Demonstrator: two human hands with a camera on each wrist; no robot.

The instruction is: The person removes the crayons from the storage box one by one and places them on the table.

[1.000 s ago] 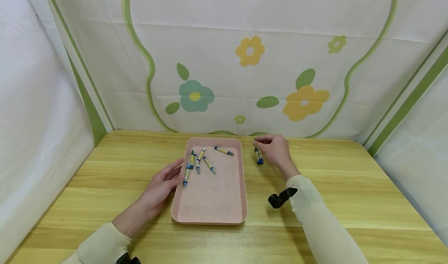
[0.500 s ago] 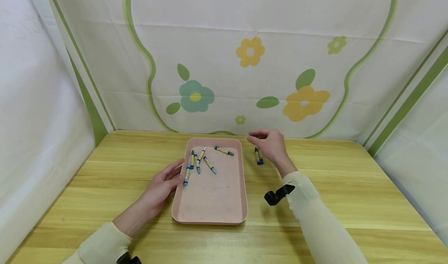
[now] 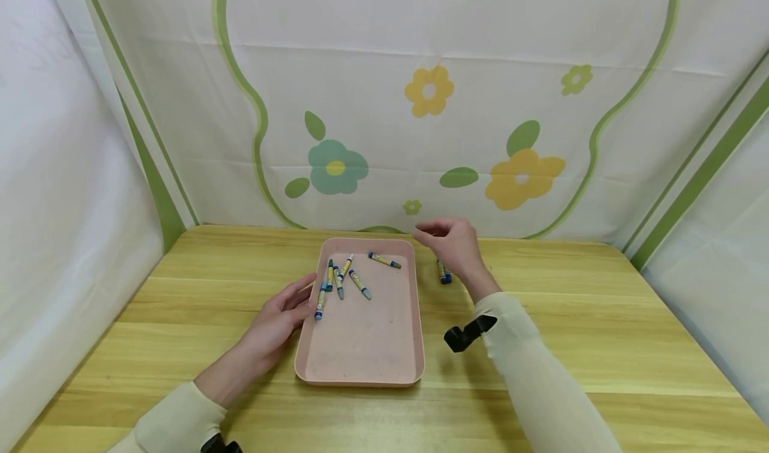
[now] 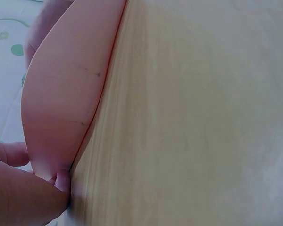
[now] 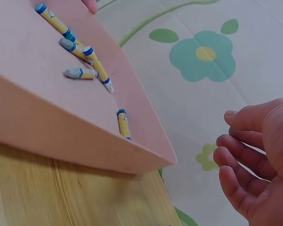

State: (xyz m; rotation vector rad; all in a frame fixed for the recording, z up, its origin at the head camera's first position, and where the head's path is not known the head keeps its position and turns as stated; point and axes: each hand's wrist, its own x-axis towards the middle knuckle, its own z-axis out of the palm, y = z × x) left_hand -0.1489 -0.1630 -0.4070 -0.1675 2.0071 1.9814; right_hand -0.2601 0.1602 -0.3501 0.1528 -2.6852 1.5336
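Observation:
My left hand (image 3: pixel 273 323) grips the left wall of a pink tray (image 3: pixel 366 346); in the left wrist view the thumb and fingers pinch its edge. Several crayons (image 3: pixel 359 283) in yellow wrappers with blue bands lie in the tray, mostly toward its far left. One crayon (image 3: pixel 384 260) is by itself near the far right corner. My right hand (image 3: pixel 453 246) hovers beyond the tray's right rim, fingers loosely bent, with nothing seen between them in the right wrist view. Under its wrist side, two dark-ended crayons (image 3: pixel 444 273) lie side by side on the table, partly hidden by the hand.
The wooden table (image 3: pixel 589 346) runs back to a white cloth (image 3: pixel 384 106) printed with flowers, which hangs along its far edge. White cloth (image 3: pixel 66 193) also closes the left and right sides. A black wrist mount (image 3: pixel 468 333) sticks out from the right sleeve.
My right hand has moved left and slightly away from me, from over the two table crayons toward the tray's far right corner. The left hand, tray and crayons have stayed put.

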